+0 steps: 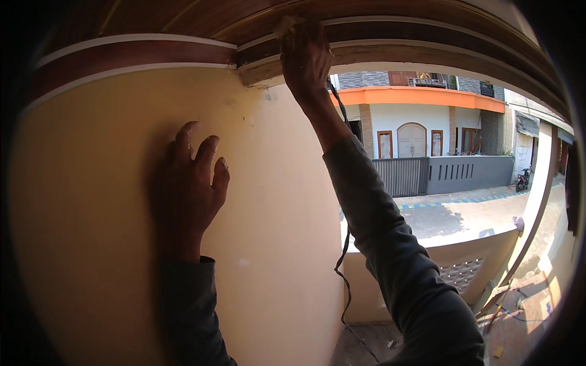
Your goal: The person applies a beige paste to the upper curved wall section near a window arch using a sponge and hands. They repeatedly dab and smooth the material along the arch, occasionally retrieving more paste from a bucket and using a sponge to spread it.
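My right hand [307, 60] is raised to the dark wooden trim [372, 32] where wall and ceiling meet. Its fingers are closed on a pale tan wad [288, 25], pressed against the trim; the wad is mostly hidden and its kind does not show. Lower and to the left, my left hand [192, 180] has its fingers bent and spread in front of the yellow wall [274, 207], holding nothing. Whether its fingertips touch the wall is hard to tell. A dark twisted cable [343, 274] hangs behind my right forearm.
Beneath the trim runs a rough wooden beam [366, 53] across the opening. Outside are a low wall with a patterned vent [462, 272], a white post [530, 207], a street, and a house with a grey fence [470, 174]. Loose items lie on the floor at lower right.
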Available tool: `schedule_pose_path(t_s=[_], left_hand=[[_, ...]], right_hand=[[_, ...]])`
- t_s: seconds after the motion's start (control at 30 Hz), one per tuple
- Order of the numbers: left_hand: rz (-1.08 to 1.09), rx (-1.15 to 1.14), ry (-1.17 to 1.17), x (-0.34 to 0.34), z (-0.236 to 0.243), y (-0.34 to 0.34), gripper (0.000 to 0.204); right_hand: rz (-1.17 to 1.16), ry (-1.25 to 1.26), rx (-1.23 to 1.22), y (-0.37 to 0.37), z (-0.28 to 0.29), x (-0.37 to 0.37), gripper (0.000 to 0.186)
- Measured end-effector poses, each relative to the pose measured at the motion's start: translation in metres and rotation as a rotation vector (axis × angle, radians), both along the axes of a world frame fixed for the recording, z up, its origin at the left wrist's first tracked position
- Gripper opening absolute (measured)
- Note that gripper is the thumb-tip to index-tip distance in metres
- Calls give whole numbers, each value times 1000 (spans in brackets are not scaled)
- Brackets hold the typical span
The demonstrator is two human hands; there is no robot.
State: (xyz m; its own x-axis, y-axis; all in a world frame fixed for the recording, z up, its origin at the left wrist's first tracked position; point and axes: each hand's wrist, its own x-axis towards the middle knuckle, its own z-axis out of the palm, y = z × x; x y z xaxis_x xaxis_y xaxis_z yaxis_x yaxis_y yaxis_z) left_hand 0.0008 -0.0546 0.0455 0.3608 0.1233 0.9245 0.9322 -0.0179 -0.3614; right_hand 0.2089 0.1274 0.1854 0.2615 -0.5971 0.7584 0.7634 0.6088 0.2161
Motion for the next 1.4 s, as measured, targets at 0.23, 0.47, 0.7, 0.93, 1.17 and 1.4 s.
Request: schedule_pose_path(t_s=[0.23, 0.47, 0.7, 0.93, 1.17, 1.4], left_hand=[[49, -30, -29, -5, -2, -9, 33], [25, 24, 22, 0, 0, -1, 30], [44, -2, 11, -7, -3, -10, 30], [39, 11, -16, -7, 0, -5, 30], [-19, 20, 5, -4, -3, -3, 27], [-7, 26, -8, -8, -2, -2, 25]], right_hand=[[69, 223, -197, -14, -24, -3, 23], [-258, -35, -258, 8, -21, -43, 29], [-194, 140, -187, -5, -22, 31, 25], [-234, 164, -184, -3, -26, 15, 32], [-116, 44, -336, 18, -26, -87, 29], [-107, -90, -425, 11, -15, -75, 19]])
